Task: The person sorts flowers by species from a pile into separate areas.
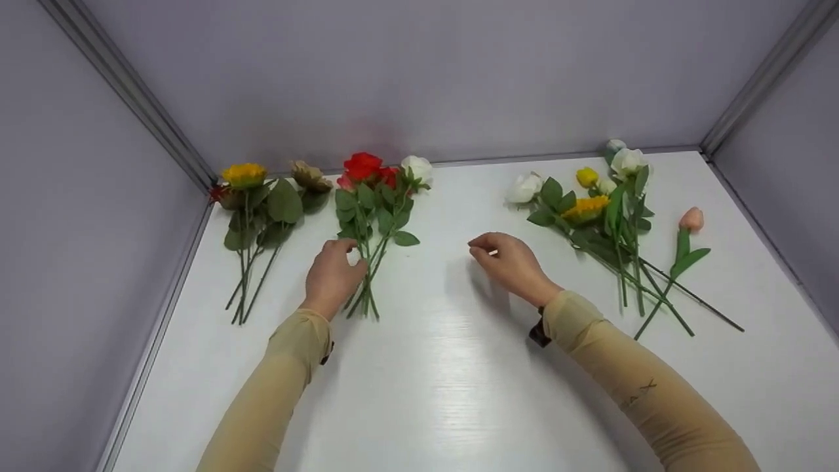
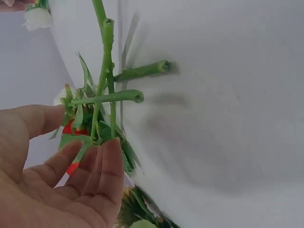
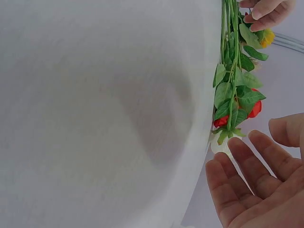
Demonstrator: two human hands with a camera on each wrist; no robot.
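My left hand [image 1: 334,275] is beside the stems of a bunch of red roses [image 1: 362,168] with a white rose [image 1: 417,170]. In the left wrist view its thumb and fingers [image 2: 110,166] stand apart around the green stems [image 2: 105,71], without closing on them; whether a fingertip touches a stem I cannot tell. My right hand [image 1: 510,262] hovers over the table to the right of that bunch, holding nothing. The right wrist view shows its fingers [image 3: 251,166] loosely bent and the thumb apart.
At the left lie a yellow sunflower [image 1: 244,176], a brown flower [image 1: 310,176] and a dark red bloom [image 1: 226,196]. Rightward is a mixed pile with a white rose [image 1: 524,188], a sunflower [image 1: 585,209] and a yellow tulip [image 1: 587,176]. A peach tulip [image 1: 692,219] crosses its stems. Grey walls [image 1: 459,78] enclose the white table [image 1: 419,393].
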